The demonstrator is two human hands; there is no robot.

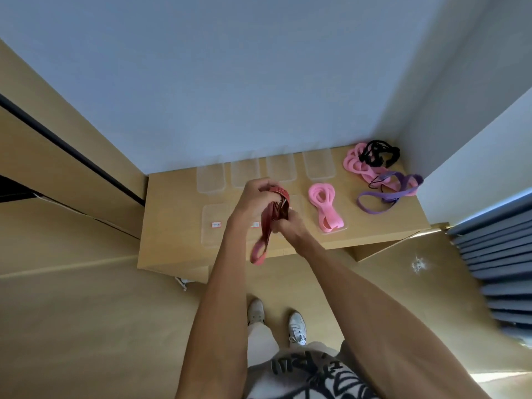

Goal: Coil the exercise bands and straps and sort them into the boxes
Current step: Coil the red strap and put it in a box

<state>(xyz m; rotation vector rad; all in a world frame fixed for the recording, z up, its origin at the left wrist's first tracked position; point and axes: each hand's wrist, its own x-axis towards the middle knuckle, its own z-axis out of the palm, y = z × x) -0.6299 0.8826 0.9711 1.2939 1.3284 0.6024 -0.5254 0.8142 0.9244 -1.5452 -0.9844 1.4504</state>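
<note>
Both hands hold a red band (273, 210) above the counter (374, 226): the left hand (253, 203) has its fingers curled round the coiled upper part, and the right hand (288, 224) grips it lower down, with a loose loop hanging below. Four clear boxes (280, 168) stand along the wall, a pink band (325, 207) lies coiled just right of the hands, and purple (388, 194), pink and black bands (378, 154) are heaped in the far right corner.
</note>
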